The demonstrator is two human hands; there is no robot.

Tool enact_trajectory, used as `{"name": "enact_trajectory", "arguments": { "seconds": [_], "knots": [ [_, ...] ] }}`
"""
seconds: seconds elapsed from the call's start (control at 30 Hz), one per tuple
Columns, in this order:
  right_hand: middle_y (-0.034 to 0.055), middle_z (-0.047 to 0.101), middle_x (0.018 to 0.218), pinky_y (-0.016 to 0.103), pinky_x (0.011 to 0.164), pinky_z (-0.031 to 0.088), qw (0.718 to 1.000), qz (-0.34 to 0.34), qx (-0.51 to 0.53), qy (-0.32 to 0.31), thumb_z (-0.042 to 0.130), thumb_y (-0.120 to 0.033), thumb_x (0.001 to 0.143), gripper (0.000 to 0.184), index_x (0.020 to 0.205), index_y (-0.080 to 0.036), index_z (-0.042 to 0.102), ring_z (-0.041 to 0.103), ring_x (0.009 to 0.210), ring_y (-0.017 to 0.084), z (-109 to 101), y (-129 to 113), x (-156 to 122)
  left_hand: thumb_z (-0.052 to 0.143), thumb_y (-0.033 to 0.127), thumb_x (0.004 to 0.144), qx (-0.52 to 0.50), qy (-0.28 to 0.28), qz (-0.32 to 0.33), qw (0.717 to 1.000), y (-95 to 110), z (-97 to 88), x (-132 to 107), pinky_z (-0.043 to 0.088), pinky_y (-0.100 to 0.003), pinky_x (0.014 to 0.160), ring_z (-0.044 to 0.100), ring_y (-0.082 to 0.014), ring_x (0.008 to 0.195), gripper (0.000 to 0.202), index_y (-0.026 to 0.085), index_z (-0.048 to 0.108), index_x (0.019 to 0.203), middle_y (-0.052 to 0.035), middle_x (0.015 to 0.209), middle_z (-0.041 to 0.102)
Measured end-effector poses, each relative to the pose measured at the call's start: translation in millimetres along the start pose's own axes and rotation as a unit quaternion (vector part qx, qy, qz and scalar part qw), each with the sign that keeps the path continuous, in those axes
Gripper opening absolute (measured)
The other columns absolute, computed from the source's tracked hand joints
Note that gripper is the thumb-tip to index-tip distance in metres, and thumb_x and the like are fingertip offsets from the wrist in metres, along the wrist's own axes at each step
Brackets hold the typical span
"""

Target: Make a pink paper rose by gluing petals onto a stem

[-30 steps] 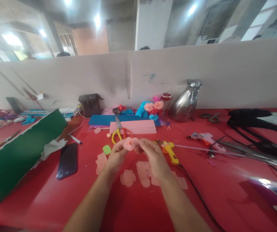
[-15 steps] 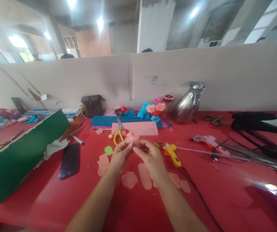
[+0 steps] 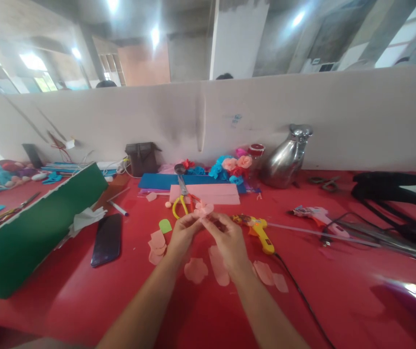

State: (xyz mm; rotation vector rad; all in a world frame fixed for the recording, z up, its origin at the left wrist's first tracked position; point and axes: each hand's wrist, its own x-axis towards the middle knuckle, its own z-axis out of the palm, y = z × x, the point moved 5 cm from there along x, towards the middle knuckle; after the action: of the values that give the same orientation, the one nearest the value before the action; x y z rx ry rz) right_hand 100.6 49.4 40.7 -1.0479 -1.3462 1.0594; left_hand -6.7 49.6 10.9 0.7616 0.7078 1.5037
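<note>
A small pink paper flower [image 3: 204,209] is pinched between the fingertips of my left hand [image 3: 186,233] and my right hand [image 3: 229,237], above the red table. Both hands are closed on its base, and their fingertips nearly meet. Just behind the flower lie scissors [image 3: 180,206] with a yellow and a red handle. Pink paper petals [image 3: 196,270] are spread beneath and beside my wrists, with a longer pink piece [image 3: 219,265] partly under my right hand. Left of my left hand is a green paper piece [image 3: 164,226]. A yellow glue gun [image 3: 260,231] rests right of my right hand.
A phone [image 3: 106,240] and a green board [image 3: 44,228] are on the left. Folded pink paper [image 3: 208,193], finished paper flowers [image 3: 231,167] and a steel jug [image 3: 288,157] stand along the partition [image 3: 138,111]. A second glue gun [image 3: 316,215] lies right.
The view has shifted slightly, so the table's things sit a little further right. Both hands still pinch the pink flower, whose petals now look more spread.
</note>
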Motion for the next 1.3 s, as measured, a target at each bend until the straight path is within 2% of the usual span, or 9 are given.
{"name": "enact_trajectory", "arguments": {
  "seconds": [0.13,0.33,0.53,0.77,0.97,1.3],
  "knots": [
    [0.0049,0.065,0.086,0.032,0.073,0.044,1.000,0.011,0.012,-0.006,0.065,-0.038,0.072,0.023,0.085,-0.019,0.066,0.058,0.079,0.019,1,0,0,0.074,0.023,0.064,-0.006,0.001,-0.005,1.000,0,-0.6,0,0.047,-0.030,0.078,0.063,-0.0152,0.073,0.016,0.016,0.070,0.077,-0.0031,0.074,0.069],
    [0.0039,0.065,0.091,0.030,0.075,0.042,0.999,-0.014,0.022,-0.022,0.062,-0.037,0.076,0.020,0.084,-0.020,0.065,0.057,0.087,0.020,1,-5,0,0.074,0.023,0.062,0.041,0.016,0.006,0.999,4,-9.0,3,0.043,-0.027,0.079,0.060,-0.0143,0.077,0.016,0.017,0.069,0.076,-0.0020,0.078,0.068],
    [0.0043,0.067,0.084,0.031,0.074,0.043,0.999,-0.007,-0.021,-0.043,0.061,-0.038,0.076,0.022,0.087,-0.019,0.067,0.059,0.079,0.020,-4,4,6,0.071,0.020,0.065,0.011,0.011,-0.014,1.000,9,-12.3,2,0.040,-0.025,0.078,0.058,-0.0129,0.076,0.012,0.017,0.067,0.076,-0.0013,0.080,0.067],
    [0.0032,0.067,0.084,0.030,0.074,0.043,0.990,-0.095,-0.090,-0.052,0.059,-0.029,0.077,0.014,0.084,-0.022,0.069,0.058,0.078,0.018,-5,-5,7,0.071,0.019,0.064,-0.057,-0.036,-0.049,0.996,12,-13.7,2,0.039,-0.022,0.066,0.050,-0.0077,0.060,0.011,0.017,0.066,0.074,0.0016,0.066,0.059],
    [0.0031,0.067,0.085,0.029,0.072,0.044,0.986,-0.124,-0.092,-0.069,0.059,-0.026,0.078,0.012,0.084,-0.023,0.069,0.058,0.078,0.018,-4,-6,7,0.073,0.012,0.060,-0.042,-0.038,-0.079,0.995,16,-14.5,-1,0.039,-0.021,0.064,0.051,-0.0071,0.062,0.019,0.017,0.064,0.076,0.0021,0.071,0.059],
    [0.0025,0.067,0.080,0.028,0.067,0.043,0.978,-0.157,-0.123,-0.061,0.059,-0.025,0.078,0.010,0.080,-0.024,0.069,0.057,0.074,0.017,-3,-11,7,0.075,0.018,0.059,-0.026,-0.032,-0.076,0.996,20,-13.7,-2,0.038,-0.021,0.064,0.051,-0.0072,0.063,0.021,0.016,0.061,0.075,0.0017,0.070,0.057]
  ]
}}
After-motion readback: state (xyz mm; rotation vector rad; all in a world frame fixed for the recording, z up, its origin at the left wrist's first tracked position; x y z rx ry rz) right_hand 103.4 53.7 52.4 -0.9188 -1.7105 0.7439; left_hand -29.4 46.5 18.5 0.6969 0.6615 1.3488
